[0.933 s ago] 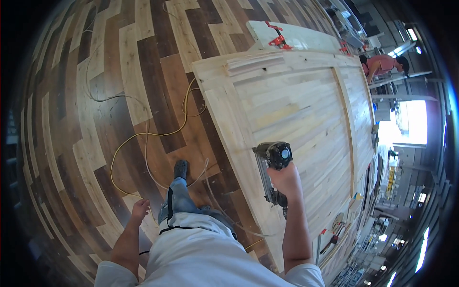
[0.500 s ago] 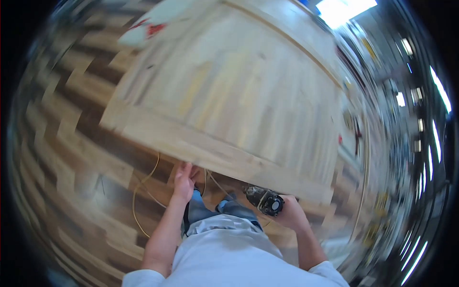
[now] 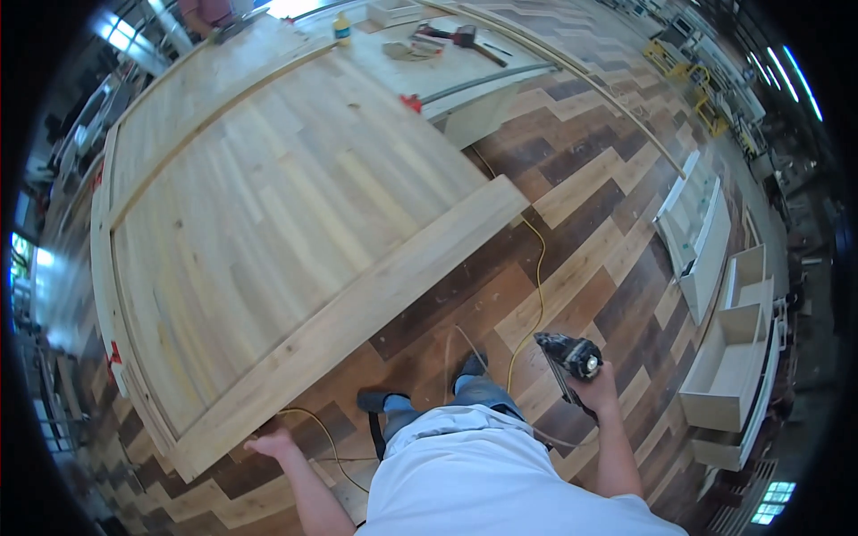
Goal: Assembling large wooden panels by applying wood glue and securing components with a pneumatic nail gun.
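A large pale wooden panel (image 3: 268, 232) with a raised frame edge (image 3: 375, 313) takes up the left and middle in front of me. My left hand (image 3: 273, 443) is just below the panel's near edge, its fingers stretched out and holding nothing; I cannot tell whether they touch the wood. In my right hand (image 3: 597, 393), closed round the grip, is a black nail gun (image 3: 569, 355). It is held above the floor, to the right of my body and apart from the panel. A thin pale air hose (image 3: 572, 441) loops below it.
A yellow cord (image 3: 541, 277) runs across the wood-patterned floor. Beyond the panel, a white surface (image 3: 393, 76) bears a red-and-black power tool (image 3: 465, 37) and a yellow bottle (image 3: 341, 29). Open drawer boxes (image 3: 715, 397) stand at right. Another person (image 3: 210, 13) is at the far left.
My view has swung right, so the panel now lies farther left. The nail gun has moved away from the panel's edge, still in my right hand. My left hand stays near the edge.
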A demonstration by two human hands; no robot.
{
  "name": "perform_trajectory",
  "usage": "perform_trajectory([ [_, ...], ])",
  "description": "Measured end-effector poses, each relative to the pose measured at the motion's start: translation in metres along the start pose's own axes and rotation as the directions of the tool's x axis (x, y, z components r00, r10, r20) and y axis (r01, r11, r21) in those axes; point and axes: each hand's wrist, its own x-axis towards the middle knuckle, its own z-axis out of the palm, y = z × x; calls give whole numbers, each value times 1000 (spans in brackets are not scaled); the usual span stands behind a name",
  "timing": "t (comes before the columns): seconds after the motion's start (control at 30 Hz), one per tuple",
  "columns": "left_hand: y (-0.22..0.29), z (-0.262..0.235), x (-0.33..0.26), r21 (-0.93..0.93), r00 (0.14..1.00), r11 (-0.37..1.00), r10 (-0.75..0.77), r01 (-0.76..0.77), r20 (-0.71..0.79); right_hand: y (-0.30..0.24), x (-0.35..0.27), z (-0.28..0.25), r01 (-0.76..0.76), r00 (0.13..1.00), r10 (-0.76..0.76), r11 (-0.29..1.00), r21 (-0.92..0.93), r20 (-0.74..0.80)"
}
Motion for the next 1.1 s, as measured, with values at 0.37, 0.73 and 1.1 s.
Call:
perform_trajectory([
  [0.37,-123,-59,-37,592,979,798,-191,112,73,168,120,-153,31,995,-25,998,58,-91],
  [0.73,-420,29,-315,394,376,-146,-702,-907,605,138,363,-187,109,990,-73,943,313,-124],
  [1.1,-587,205,-352,163,496,-622,-410,-765,766,-32,645,-215,110,986,-155,864,492,53],
])
